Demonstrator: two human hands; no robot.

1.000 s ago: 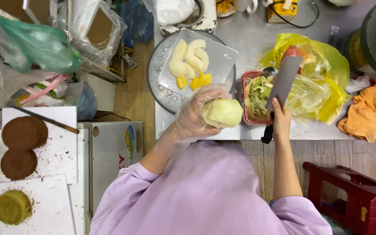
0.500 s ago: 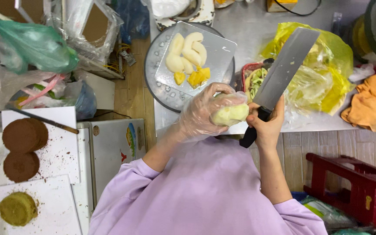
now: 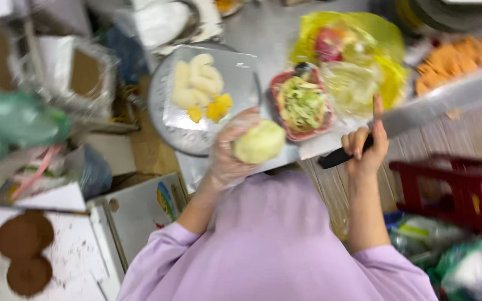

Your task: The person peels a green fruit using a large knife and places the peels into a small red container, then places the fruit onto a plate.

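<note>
- Pale-green peeled fruit (image 3: 259, 141) is gripped in the gloved left hand (image 3: 231, 149), above the steel counter edge (image 3: 196, 170).
- A cleaver (image 3: 419, 111) is held by its black handle in the closed right hand (image 3: 365, 149).
- Cut yellow pieces are seen on a round tray (image 3: 168, 131) nearby.

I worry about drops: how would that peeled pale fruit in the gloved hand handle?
The peeled fruit looks moist, so probably slippery against the thin glove on the left hand. Its rounded shape would likely roll if set down. It seems firm, not floppy.
</note>
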